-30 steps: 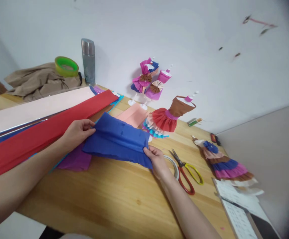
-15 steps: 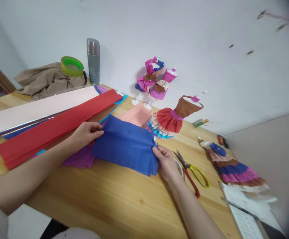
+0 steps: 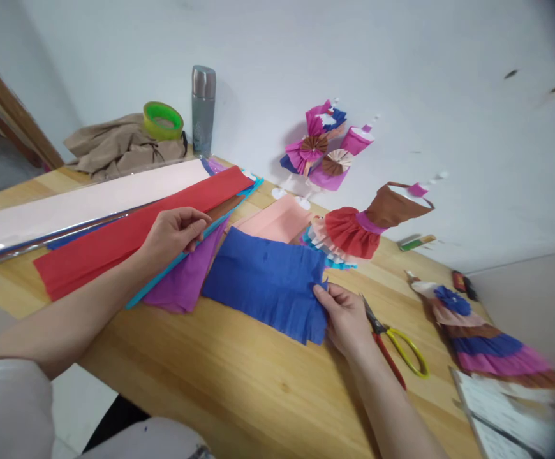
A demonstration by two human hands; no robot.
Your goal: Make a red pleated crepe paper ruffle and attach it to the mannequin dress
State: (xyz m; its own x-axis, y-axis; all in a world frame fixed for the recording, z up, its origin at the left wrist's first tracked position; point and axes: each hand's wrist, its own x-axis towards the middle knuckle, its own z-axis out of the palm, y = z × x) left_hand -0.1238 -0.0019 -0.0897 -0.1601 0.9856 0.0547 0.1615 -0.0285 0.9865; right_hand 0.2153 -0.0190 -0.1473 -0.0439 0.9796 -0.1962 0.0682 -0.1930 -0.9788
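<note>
My right hand pinches the right end of a blue crepe paper piece, thumb on top. That piece is roughly rectangular, with slightly ragged edges. My left hand is apart from the blue paper, up and to its left, in front of the red crepe paper strip. Its fingers are curled together and show nothing between them. Purple crepe paper lies below the left hand. Scissors with one yellow and one red handle lie just right of my right hand, partly hidden by the forearm.
Small paper-dressed mannequins and one in a brown-and-red dress stand toward the wall. Pink paper, a flask, green tape and brown cloth are on the table. A layered dress lies at right.
My left hand has let go of the blue paper's left end and drawn away from it. The right hand keeps its pinch. The view has shifted, so things appear further right.
</note>
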